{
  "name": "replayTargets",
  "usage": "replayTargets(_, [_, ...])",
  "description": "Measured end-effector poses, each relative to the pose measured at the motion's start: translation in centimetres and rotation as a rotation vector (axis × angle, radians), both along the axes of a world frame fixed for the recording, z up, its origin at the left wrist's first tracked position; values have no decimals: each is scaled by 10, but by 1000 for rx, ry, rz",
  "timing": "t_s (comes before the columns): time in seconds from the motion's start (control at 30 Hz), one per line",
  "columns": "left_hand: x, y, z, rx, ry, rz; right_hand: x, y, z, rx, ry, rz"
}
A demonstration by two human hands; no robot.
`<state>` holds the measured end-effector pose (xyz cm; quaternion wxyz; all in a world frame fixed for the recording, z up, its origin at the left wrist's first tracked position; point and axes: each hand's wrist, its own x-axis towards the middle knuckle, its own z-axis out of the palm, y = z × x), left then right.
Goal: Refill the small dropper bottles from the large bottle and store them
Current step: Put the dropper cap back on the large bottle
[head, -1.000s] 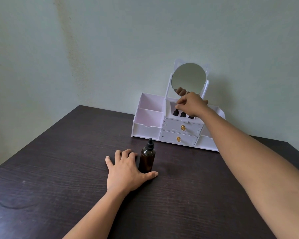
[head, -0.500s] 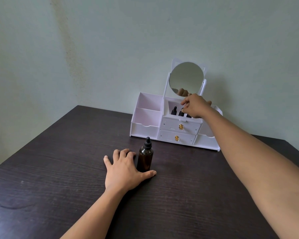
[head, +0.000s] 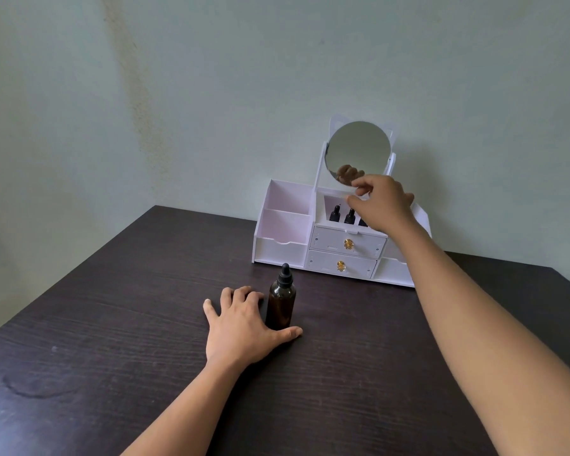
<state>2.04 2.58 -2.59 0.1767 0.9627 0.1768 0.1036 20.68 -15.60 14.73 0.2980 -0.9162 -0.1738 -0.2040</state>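
The small dropper bottles [head: 342,214] stand in the organizer's [head: 283,225] middle compartment. The right hand [head: 384,202] has lifted off them, fingers loosely curled and empty. The large bottle [head: 281,301] stands on the worktop [head: 112,324], touching the flat, spread left hand [head: 241,327]. The small bottles look stored.

Bare bench [head: 112,324] left, front and right of big bottle [head: 281,304], room to pass. Left hand [head: 241,324] flat just beside big bottle, thumb across its front, blocks that side. Strip between big bottle and organizer [head: 283,248] passable. Organizer backs on wall; mirror [head: 359,153] stands over middle compartment, so entry from front-top only. Right hand [head: 382,202] hangs over that compartment's right part; small bottles [head: 335,214] stand inside. Left compartments reachable from above.
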Motion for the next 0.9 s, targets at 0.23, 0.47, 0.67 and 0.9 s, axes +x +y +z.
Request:
replayTargets(0.23, [-5, 0, 2, -105, -60, -19, -90, 23, -57, 215, 148, 264])
replayTargets(0.47, [-3, 1, 1, -87, -31, -31, -132, 38, -85, 154, 269, 448])
replayTargets(0.67, [-3, 2, 1, -104, -17, -30, -134, 41, -85, 159, 269, 430])
replayTargets(0.9, [-1, 4, -2, -89, -24, -37, -136, 42, -87, 206, 261, 380])
